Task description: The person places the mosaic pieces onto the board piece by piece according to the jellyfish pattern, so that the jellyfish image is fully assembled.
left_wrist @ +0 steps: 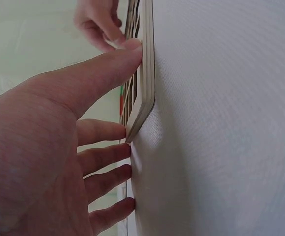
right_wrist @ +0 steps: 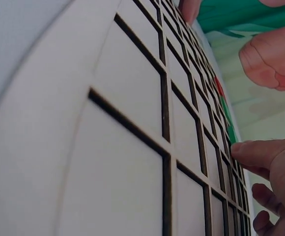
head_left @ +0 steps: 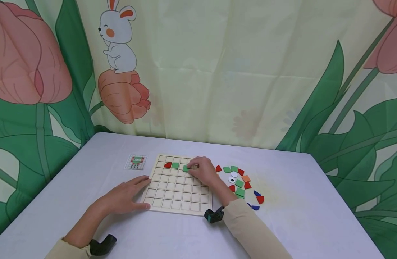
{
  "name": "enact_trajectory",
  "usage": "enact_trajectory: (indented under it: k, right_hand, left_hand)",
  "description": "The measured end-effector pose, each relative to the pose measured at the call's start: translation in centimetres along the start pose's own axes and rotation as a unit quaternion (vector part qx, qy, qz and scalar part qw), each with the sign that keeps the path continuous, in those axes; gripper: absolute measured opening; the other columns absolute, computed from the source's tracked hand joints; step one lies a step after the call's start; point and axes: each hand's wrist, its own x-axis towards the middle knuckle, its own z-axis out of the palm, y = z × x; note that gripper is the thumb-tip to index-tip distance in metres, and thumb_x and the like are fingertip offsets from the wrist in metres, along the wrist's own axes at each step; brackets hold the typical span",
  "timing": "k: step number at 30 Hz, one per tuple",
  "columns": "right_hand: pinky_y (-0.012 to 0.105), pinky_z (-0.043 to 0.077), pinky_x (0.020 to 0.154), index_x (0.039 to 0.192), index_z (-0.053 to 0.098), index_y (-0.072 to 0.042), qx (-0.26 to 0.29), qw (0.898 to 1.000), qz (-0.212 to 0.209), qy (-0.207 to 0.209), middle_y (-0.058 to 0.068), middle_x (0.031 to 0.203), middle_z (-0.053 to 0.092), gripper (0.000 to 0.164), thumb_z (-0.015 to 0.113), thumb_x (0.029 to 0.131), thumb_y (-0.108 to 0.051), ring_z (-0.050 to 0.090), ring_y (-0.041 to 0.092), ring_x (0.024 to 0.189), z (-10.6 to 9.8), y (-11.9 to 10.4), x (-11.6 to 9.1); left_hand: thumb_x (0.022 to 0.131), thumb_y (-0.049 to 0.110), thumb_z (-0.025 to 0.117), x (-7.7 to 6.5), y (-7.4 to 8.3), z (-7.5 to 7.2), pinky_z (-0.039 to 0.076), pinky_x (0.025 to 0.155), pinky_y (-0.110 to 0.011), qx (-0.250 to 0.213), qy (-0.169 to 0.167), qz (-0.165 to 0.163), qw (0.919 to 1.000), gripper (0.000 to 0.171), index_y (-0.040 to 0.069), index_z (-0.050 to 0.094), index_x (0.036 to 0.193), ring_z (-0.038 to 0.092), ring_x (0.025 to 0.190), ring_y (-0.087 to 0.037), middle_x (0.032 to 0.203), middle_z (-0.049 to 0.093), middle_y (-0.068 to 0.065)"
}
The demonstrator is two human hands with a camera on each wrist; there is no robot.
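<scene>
A wooden grid board [head_left: 167,187] lies on the table with a red quarter-round tile [head_left: 167,165] and a green square tile [head_left: 175,165] side by side in an upper row. My right hand [head_left: 203,171] reaches over the board's upper part, thumb and fingertips pinching another green square tile [head_left: 185,168]. In the right wrist view a fingertip [right_wrist: 238,149] meets that tile's edge. My left hand [head_left: 125,196] rests along the board's left edge, fingers spread. Its thumb [left_wrist: 130,51] touches the near corner region, and the other fingertips lie at the board's side and on the table.
Right of the board lie loose tiles: green squares [head_left: 240,192], red quarter-rounds [head_left: 260,199], blue pieces [head_left: 255,208], an orange square [head_left: 246,178] and white eye discs [head_left: 232,180]. A pattern card [head_left: 136,162] sits beyond the left hand. A printed curtain [head_left: 218,90] hangs behind the table.
</scene>
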Motion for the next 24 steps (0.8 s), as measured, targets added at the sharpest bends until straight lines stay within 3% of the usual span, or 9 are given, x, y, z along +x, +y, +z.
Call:
enact_trajectory:
  k: [10,18,21,24]
  right_hand:
    - [0.038,0.052,0.089,0.091,0.078,-0.014,0.004,1.0,-0.009,0.004,0.001,0.113,0.071,0.009,0.074,0.084,-0.01,0.062,0.021,0.107,0.6,-0.2,0.9]
    - [0.042,0.05,0.096,0.095,0.079,-0.013,-0.011,1.0,-0.009,0.009,0.003,0.115,0.069,0.012,0.071,0.087,-0.011,0.06,0.024,0.117,1.2,-0.5,1.4]
    - [0.04,0.051,0.093,0.096,0.078,-0.014,-0.015,1.0,-0.008,0.004,0.003,0.116,0.068,0.013,0.07,0.088,-0.011,0.06,0.024,0.113,1.3,-0.5,1.4]
    - [0.034,0.051,0.082,0.098,0.078,-0.014,-0.008,1.0,-0.015,-0.003,0.003,0.117,0.066,0.013,0.07,0.088,-0.012,0.06,0.021,0.097,1.1,-0.3,1.2]
  left_hand:
    - [0.077,0.057,0.073,0.0,0.0,0.0,0.035,0.103,-0.065,0.002,0.0,0.0,1.0,0.088,0.011,0.043,0.145,0.038,0.139,-0.037,0.153,0.037,-0.013]
    - [0.077,0.057,0.073,0.1,-0.1,-0.1,0.036,0.104,-0.064,-0.001,0.0,0.003,1.0,0.088,0.01,0.044,0.145,0.038,0.139,-0.037,0.153,0.037,-0.013]
    - [0.076,0.057,0.073,0.1,-0.1,0.0,0.036,0.104,-0.063,-0.002,-0.003,0.0,1.0,0.088,0.011,0.044,0.145,0.037,0.14,-0.037,0.153,0.037,-0.013]
    - [0.076,0.057,0.073,0.1,-0.1,-0.1,0.036,0.105,-0.063,-0.003,-0.004,-0.001,1.0,0.088,0.011,0.043,0.145,0.037,0.14,-0.037,0.154,0.037,-0.013]
